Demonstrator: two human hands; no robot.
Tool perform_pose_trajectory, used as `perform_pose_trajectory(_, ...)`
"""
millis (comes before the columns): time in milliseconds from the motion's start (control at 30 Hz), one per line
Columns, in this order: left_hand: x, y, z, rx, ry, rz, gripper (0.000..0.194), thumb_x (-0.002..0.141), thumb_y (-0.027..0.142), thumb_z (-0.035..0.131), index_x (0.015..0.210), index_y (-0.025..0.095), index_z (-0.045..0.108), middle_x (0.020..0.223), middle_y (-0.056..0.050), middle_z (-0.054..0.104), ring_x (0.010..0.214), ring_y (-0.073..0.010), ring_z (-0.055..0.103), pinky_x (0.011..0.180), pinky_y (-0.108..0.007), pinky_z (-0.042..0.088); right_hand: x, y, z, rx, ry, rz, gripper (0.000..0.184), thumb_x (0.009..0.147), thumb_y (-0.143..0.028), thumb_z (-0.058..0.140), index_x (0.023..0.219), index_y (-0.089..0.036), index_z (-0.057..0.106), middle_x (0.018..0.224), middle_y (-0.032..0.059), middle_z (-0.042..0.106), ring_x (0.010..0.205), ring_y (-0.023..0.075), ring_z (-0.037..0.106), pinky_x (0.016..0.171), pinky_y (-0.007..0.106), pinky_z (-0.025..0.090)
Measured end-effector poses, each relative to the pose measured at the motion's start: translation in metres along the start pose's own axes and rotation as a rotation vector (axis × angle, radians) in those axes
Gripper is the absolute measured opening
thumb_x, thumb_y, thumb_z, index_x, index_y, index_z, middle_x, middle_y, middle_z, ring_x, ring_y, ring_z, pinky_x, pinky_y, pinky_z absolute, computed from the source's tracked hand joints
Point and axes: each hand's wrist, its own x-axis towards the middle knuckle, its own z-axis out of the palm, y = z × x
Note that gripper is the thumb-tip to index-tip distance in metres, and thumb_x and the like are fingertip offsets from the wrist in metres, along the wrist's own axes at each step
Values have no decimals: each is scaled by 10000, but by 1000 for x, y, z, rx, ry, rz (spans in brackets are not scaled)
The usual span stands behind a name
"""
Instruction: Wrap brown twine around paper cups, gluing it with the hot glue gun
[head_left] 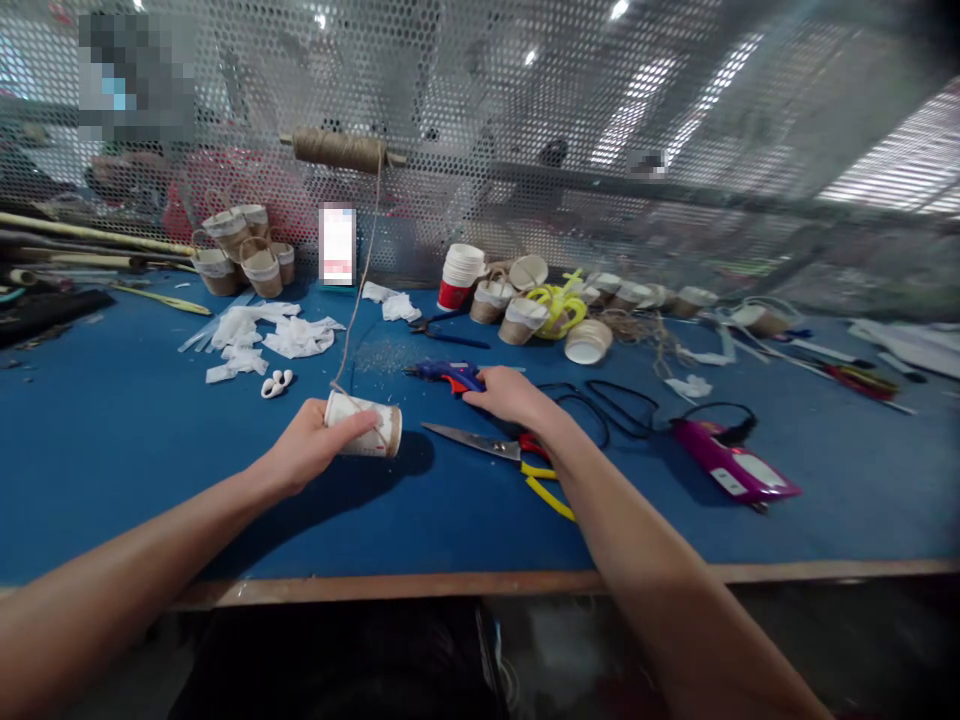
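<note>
My left hand (319, 445) is closed around a white paper cup (364, 425) lying sideways above the blue table, its rim end banded with brown twine. A strand of twine (364, 285) runs from the cup up to a spool (337, 148) on the mesh wall. Fingers of my right hand (510, 393) are closed on the rear of a blue glue gun (448, 373) with an orange-red trigger; its nozzle points left. Below that hand, scissors (480, 440) with red and yellow handles lie partly hidden by my right forearm.
Twine-wrapped cups (495, 298), a red-and-white cup stack (459, 278) and pliers (450, 335) lie behind the glue gun. White cloth scraps (300, 335) are at left, near small baskets (262, 268). A purple power strip (735, 465) with black cable sits at right.
</note>
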Motion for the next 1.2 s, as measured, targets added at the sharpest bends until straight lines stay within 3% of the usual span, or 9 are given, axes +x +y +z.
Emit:
perform_pose_trajectory(200, 3, 0, -4, 54, 12, 61, 279, 695, 366, 628, 693, 93, 683, 643, -58, 673, 548, -130, 559, 539, -225, 422, -6, -17, -4, 199, -5, 44, 68, 653, -161, 589, 662, -165, 522, 515, -15, 566, 445, 67, 525, 423, 185, 358)
perform_pose_trajectory(300, 4, 3, -5, 8, 41, 72, 261, 686, 355, 636, 675, 98, 680, 646, -53, 675, 550, -126, 567, 556, -225, 432, -13, -37, -18, 358, -37, 48, 214, 664, -248, 629, 833, -155, 535, 660, 16, 626, 522, 94, 564, 471, 213, 442)
perform_pose_trajectory(367, 4, 5, -5, -15, 40, 53, 248, 681, 348, 642, 665, 103, 678, 638, -45, 676, 543, -119, 567, 559, -220, 432, -21, -50, -24, 586, -148, 113, 187, 665, -301, 638, 730, -149, 551, 567, 4, 585, 466, 89, 528, 436, 216, 432)
perform_pose_trajectory(433, 5, 7, -4, -32, 44, 19, 250, 674, 350, 648, 663, 102, 676, 627, -42, 674, 539, -118, 567, 557, -220, 431, -31, -60, -24, 628, -199, 69, 194, 670, -321, 640, 682, -146, 556, 534, -5, 568, 426, 75, 495, 406, 206, 408)
perform_pose_trajectory(567, 7, 8, -5, -62, 117, -28, 251, 646, 347, 674, 672, 97, 671, 609, -35, 662, 525, -116, 557, 549, -223, 422, -49, -67, -18, 510, -245, -47, 213, 729, -355, 596, 778, -148, 600, 538, -4, 583, 431, 90, 510, 421, 222, 424)
perform_pose_trajectory(667, 9, 9, -6, -108, 116, -45, 228, 647, 327, 671, 670, 100, 668, 622, -37, 666, 536, -115, 561, 548, -217, 418, -59, -66, -17, 354, -254, -48, 195, 724, -361, 601, 662, -177, 589, 460, -21, 550, 395, 105, 500, 384, 234, 407)
perform_pose_trajectory(833, 10, 13, -4, -146, 114, -67, 204, 652, 303, 653, 654, 99, 664, 592, -29, 652, 507, -100, 540, 508, -202, 386, -64, -55, -18, 66, -158, -272, 237, 726, -306, 598, 511, -227, 537, 407, -36, 512, 384, 119, 472, 384, 254, 366)
perform_pose_trajectory(1000, 10, 15, -2, -179, 117, -79, 171, 640, 280, 648, 614, 111, 652, 560, -10, 640, 495, -89, 534, 495, -189, 376, -65, -45, -19, -280, -76, -606, 210, 776, -276, 464, 812, -239, 667, 618, 20, 628, 593, 189, 573, 525, 296, 421)
perform_pose_trajectory(1200, 11, 18, 0, -163, 153, -115, 172, 647, 275, 633, 595, 112, 645, 564, -24, 653, 506, -107, 558, 515, -205, 402, -66, -59, -21, -292, -81, -537, 222, 795, -314, 431, 746, -232, 632, 647, 23, 627, 626, 188, 587, 561, 292, 445)
